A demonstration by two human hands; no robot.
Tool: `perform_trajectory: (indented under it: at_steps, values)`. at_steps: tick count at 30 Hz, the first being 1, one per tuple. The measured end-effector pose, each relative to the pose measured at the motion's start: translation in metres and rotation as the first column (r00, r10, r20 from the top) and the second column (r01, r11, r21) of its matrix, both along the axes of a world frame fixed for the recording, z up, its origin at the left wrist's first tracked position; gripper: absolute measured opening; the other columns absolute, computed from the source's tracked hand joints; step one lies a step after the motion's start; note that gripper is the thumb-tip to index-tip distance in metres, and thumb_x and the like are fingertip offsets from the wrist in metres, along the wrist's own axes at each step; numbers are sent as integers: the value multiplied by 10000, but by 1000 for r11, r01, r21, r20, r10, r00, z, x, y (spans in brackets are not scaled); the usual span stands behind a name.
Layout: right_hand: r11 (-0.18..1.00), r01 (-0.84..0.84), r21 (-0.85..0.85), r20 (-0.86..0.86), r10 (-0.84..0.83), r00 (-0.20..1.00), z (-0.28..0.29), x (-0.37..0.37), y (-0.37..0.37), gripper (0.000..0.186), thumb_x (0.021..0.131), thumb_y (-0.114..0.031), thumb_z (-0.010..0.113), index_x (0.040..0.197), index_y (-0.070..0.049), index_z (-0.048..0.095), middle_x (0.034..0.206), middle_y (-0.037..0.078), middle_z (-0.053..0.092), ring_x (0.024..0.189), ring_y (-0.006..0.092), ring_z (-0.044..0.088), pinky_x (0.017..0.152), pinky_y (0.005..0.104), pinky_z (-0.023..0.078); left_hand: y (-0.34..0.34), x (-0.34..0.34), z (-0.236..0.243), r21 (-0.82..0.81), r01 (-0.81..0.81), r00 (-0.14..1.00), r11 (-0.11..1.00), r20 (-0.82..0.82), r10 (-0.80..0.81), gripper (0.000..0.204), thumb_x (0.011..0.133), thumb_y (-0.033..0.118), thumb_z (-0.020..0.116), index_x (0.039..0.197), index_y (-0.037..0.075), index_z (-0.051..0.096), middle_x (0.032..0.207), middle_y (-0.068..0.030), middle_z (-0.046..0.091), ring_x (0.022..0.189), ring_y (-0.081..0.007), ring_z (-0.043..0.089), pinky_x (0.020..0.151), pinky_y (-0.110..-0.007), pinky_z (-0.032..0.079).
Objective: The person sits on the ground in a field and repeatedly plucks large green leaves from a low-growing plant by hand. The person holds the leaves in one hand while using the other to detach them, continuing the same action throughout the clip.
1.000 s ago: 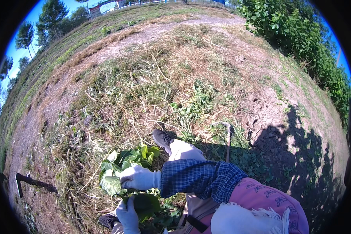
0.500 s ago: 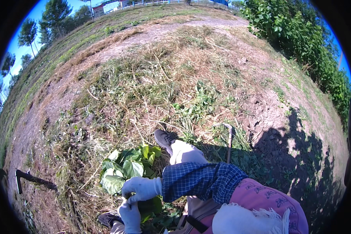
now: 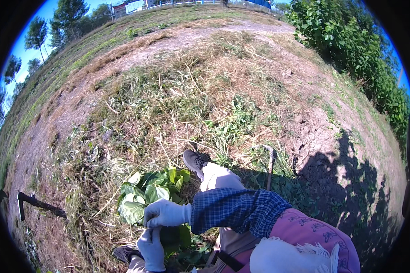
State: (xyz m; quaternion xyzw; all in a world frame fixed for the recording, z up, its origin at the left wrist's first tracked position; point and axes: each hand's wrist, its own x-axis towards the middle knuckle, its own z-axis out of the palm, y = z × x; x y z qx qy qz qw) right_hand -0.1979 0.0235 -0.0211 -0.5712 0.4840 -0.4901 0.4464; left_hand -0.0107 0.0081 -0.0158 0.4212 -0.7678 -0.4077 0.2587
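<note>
The right hand [image 3: 165,214] has slid down since a second ago. Back then it was up on the big leaves. Now it sits lower, near the bottom of the plant [image 3: 152,193], just above the left hand [image 3: 151,248].

Both hands wear white gloves. The right hand is curled shut around the stems of the plant. The left hand is right under it and reaches up at the same stems. Its fingers look bent around them, but dark leaves hide part of the hand, so I cannot tell if it grips.

The plant has wide green leaves. It sits in the dry grass [image 3: 168,109], just in front of the person and left of the gray shoe [image 3: 194,160]. The other shoe [image 3: 123,253] shows at the bottom, beside the left hand.

The right arm has a blue checked sleeve [image 3: 237,210] with pink cloth [image 3: 305,234] behind it.

A dark tool [image 3: 36,204] lies on the ground far to the left. A thin stick [image 3: 269,168] stands in the weeds to the right. Green bushes [image 3: 351,50] grow along the right side, and their shadow [image 3: 346,182] falls on the dirt.
</note>
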Motion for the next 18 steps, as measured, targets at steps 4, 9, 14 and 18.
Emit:
perform_trajectory:
  at_steps: [4, 9, 14, 18]
  values:
    - [993, 101, 61, 46, -104, 994, 7, -8, -3, 169, 844, -178, 748, 931, -36, 717, 833, 101, 716, 767, 182, 675, 713, 343, 529, 0, 4, 6, -40, -81, 996, 996, 25, 82, 197, 963, 140, 653, 889, -39, 689, 713, -127, 679, 629, -168, 601, 638, -352, 498]
    - [982, 187, 9, -4, -186, 982, 11, -11, -4, 220, 860, -234, 762, 954, -40, 722, 848, 107, 718, 786, 186, 670, 729, 340, 521, -1, 9, 6, -98, -114, 993, 989, 1, 115, 191, 963, 136, 651, 875, -30, 689, 725, -134, 677, 634, -191, 611, 633, -353, 495]
    - [965, 259, 28, -77, -257, 963, 17, -19, -4, 201, 890, -200, 749, 977, -22, 713, 872, 71, 720, 811, 124, 658, 750, 302, 524, 0, 6, 4, -114, -139, 990, 984, -45, 135, 181, 966, 129, 645, 887, -27, 693, 733, -130, 678, 639, -193, 608, 633, -355, 491]
    - [967, 255, 16, 102, -256, 961, 13, -32, -7, 187, 902, -163, 739, 992, -2, 708, 894, 58, 728, 848, 101, 660, 769, 284, 530, 1, 1, 9, -155, -154, 987, 976, -71, 144, 174, 966, 124, 661, 903, -33, 702, 712, -133, 678, 609, -176, 595, 611, -338, 486]
